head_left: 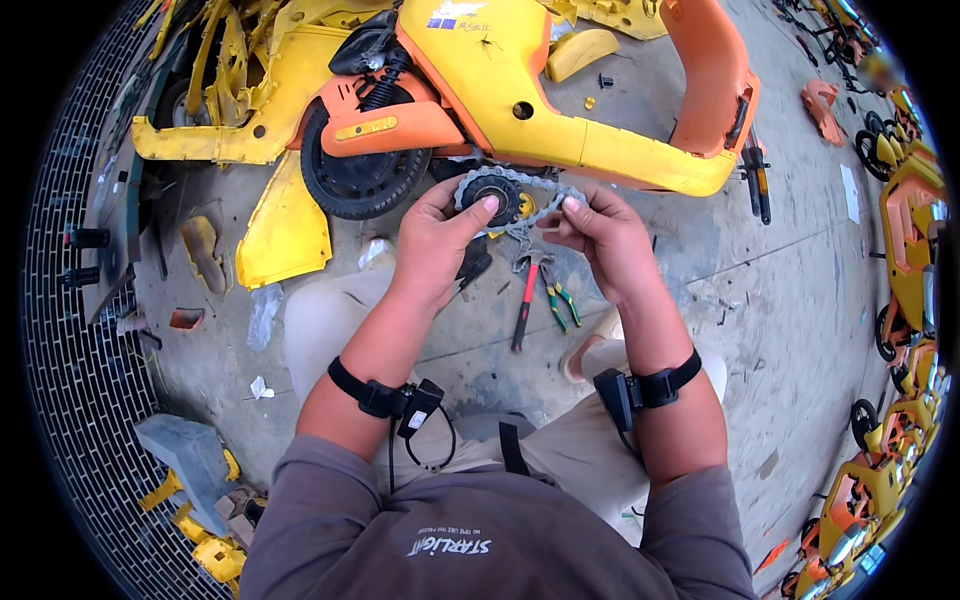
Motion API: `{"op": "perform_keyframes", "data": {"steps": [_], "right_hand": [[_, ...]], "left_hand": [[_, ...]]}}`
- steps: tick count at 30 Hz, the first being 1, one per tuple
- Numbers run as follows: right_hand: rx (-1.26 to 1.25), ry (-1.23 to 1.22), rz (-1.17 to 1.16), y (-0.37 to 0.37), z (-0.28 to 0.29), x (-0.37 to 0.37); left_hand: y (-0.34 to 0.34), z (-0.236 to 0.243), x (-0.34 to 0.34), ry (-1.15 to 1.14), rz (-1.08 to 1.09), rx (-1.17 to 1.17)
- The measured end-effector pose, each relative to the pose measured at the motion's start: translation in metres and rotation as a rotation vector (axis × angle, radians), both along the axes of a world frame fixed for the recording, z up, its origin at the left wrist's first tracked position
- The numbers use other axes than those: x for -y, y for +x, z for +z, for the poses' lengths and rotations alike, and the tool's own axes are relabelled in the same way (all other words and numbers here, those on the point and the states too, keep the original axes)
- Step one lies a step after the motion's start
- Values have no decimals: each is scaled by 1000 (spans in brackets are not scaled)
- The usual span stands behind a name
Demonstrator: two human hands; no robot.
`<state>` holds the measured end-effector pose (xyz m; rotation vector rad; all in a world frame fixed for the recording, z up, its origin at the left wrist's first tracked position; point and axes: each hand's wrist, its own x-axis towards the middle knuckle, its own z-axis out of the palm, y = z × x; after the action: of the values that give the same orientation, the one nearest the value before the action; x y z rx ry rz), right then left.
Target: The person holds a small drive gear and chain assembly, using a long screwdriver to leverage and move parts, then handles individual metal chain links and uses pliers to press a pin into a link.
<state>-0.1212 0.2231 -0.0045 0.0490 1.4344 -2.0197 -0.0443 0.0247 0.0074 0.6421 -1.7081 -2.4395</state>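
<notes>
My left hand grips a black round sprocket part with a grey chain looped around it, thumb pressed on its face. A small yellow piece shows beside the sprocket. My right hand pinches the chain's other end between thumb and fingers. Just beyond my hands sits a yellow and orange scooter body with a black front wheel. Below my hands on the floor lie a red-handled hammer and green-handled pliers.
Yellow broken panels are piled at the upper left, near a brick wall. A grey block sits lower left. A row of yellow-orange scooters lines the right side. Black handlebar parts lie right of the scooter body.
</notes>
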Motion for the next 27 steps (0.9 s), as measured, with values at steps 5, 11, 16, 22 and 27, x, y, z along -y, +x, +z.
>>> {"op": "perform_keyframes", "data": {"steps": [5, 11, 16, 22, 27], "right_hand": [[-28, 107, 81, 8, 1, 0], [-66, 168, 218, 22, -3, 9], [-58, 165, 238, 28, -1, 14], [-27, 135, 123, 18, -9, 3], [94, -69, -7, 9, -1, -5]], "left_hand": [[-1, 3, -1, 45, 107, -35], [-2, -3, -2, 138, 168, -103], [-2, -5, -2, 197, 171, -134], [-4, -10, 13, 92, -33, -61], [1, -3, 11, 184, -155, 86]]}}
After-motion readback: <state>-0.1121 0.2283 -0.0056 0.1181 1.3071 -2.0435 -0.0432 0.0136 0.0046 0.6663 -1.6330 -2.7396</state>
